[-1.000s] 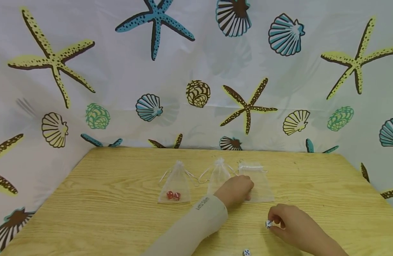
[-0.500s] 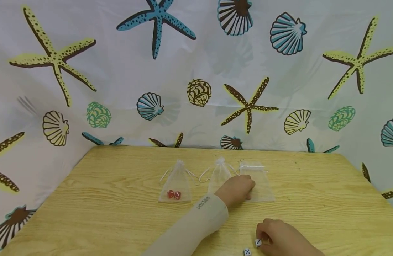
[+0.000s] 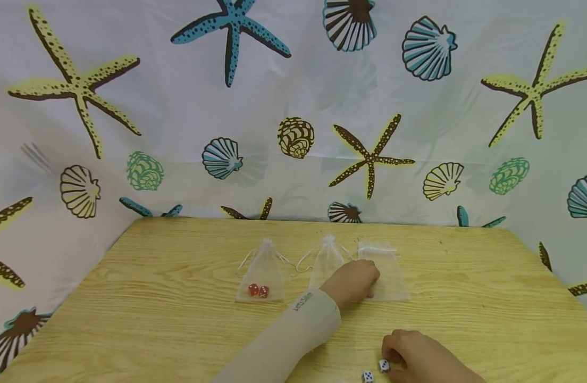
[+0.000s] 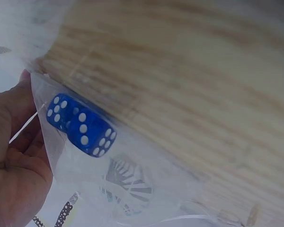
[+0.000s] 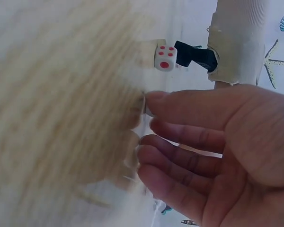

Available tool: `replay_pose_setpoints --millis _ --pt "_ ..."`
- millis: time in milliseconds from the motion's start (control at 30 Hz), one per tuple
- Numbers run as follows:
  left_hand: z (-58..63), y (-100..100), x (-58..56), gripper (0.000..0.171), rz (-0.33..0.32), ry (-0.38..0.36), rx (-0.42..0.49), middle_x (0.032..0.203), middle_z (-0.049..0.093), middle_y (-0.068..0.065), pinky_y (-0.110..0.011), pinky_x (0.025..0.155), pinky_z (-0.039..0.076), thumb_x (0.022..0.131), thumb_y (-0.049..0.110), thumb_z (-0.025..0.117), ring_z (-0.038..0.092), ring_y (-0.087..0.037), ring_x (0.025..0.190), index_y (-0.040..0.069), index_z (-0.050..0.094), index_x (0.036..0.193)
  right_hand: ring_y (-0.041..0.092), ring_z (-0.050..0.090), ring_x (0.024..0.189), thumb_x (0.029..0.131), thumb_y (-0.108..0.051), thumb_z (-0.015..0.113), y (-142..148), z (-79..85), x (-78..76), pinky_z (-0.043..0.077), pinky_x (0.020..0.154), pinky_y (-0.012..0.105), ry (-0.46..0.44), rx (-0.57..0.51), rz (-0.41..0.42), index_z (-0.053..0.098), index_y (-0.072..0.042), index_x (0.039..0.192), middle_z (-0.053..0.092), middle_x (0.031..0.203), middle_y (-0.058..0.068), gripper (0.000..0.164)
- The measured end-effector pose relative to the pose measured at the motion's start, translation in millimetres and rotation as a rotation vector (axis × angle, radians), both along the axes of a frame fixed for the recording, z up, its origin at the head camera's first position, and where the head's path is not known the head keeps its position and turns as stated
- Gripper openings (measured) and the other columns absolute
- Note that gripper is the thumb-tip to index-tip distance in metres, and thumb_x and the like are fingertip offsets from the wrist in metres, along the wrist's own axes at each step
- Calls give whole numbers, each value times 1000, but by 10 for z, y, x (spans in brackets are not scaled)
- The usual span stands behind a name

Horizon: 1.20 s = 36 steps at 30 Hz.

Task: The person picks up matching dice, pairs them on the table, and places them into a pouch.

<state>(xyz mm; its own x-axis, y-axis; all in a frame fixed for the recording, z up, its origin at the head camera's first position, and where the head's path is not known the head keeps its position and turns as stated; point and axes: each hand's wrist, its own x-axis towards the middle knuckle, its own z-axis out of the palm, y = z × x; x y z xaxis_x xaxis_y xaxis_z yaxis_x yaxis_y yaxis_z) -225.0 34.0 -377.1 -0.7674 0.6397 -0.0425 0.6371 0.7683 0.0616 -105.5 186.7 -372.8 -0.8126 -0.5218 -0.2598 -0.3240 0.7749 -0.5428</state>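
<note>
In the head view, three sheer white drawstring pouches lie in a row. The left pouch (image 3: 260,271) holds two red dice (image 3: 258,290). My left hand (image 3: 352,282) rests between the middle pouch (image 3: 326,260) and the right pouch (image 3: 391,279), covering parts of both. Its fingertips are hidden, so any grip is unclear. The left wrist view shows two blue dice (image 4: 80,124) in a sheer pouch beside that hand. Near the front edge my right hand (image 3: 420,359) pinches a white die (image 3: 384,366), mostly hidden in the right wrist view. A second white die (image 3: 367,376) lies just left of it.
A wood-grain table (image 3: 169,319) carries everything. White cloth (image 3: 255,117) printed with starfish and shells rises behind it and on both sides. My left forearm sleeve (image 3: 293,330) crosses the table's middle.
My right hand has carried the white die toward the front left, close to the other white die. My left hand and the pouches have stayed in place.
</note>
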Motion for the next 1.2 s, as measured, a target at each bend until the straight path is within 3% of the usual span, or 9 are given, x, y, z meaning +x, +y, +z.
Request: replay_pose_setpoints --millis 200,367,533,667,833,1033,1100,1200 --pt "3 29 -30 22 -5 -29 95 73 52 4 -20 60 35 89 9 65 40 -10 67 13 55 71 7 47 68 78 -13 72 62 93 21 41 63 24 2 18 -28 64 -18 86 55 79 -8 13" --pt "1 49 -49 38 -11 -64 148 60 38 4 -19 52 29 90 0 56 34 -9 58 15 40 59 11 48 71 80 -13 72 94 198 -9 41 62 26 -18 12 -57 63 -18 92 55 81 -5 16" --pt "16 25 -49 44 -56 -68 164 58 27 4 -19 49 22 89 -4 53 26 -9 54 16 30 57 4 47 69 80 -17 75 107 271 -54 42 60 23 119 -14 32 62 -14 95 54 79 -7 20" --pt "35 7 -65 44 -124 -13 163 63 24 4 -19 53 21 90 -5 53 24 -9 59 17 30 59 2 45 69 78 -18 77 112 321 -89 42 60 22 218 -21 60 62 -12 93 54 79 -7 22" --pt "129 -14 -51 36 -140 35 143 69 34 4 -19 57 25 91 -3 55 30 -10 64 16 43 64 2 46 70 78 -17 77 98 381 -125 43 60 22 247 -32 66 62 -11 94 56 81 -7 23" --pt "306 -122 1 23 -138 118 118 74 47 5 -18 60 30 94 0 53 34 -8 66 14 65 80 3 47 70 79 -15 76 56 441 -169 43 61 22 259 -69 67 62 -10 95 57 81 -6 22" --pt "363 -181 30 24 -141 139 131 77 53 4 -16 62 35 95 0 52 39 -7 66 14 69 86 4 48 70 79 -15 76 44 457 -182 43 61 22 260 -76 62 62 -10 95 57 81 -6 22" --pt "451 -291 84 24 -136 176 153 86 61 2 -13 72 47 96 2 52 57 -6 76 15 72 96 4 48 69 79 -14 76 16 477 -201 43 60 21 269 -86 65 62 -9 94 57 79 -5 21"
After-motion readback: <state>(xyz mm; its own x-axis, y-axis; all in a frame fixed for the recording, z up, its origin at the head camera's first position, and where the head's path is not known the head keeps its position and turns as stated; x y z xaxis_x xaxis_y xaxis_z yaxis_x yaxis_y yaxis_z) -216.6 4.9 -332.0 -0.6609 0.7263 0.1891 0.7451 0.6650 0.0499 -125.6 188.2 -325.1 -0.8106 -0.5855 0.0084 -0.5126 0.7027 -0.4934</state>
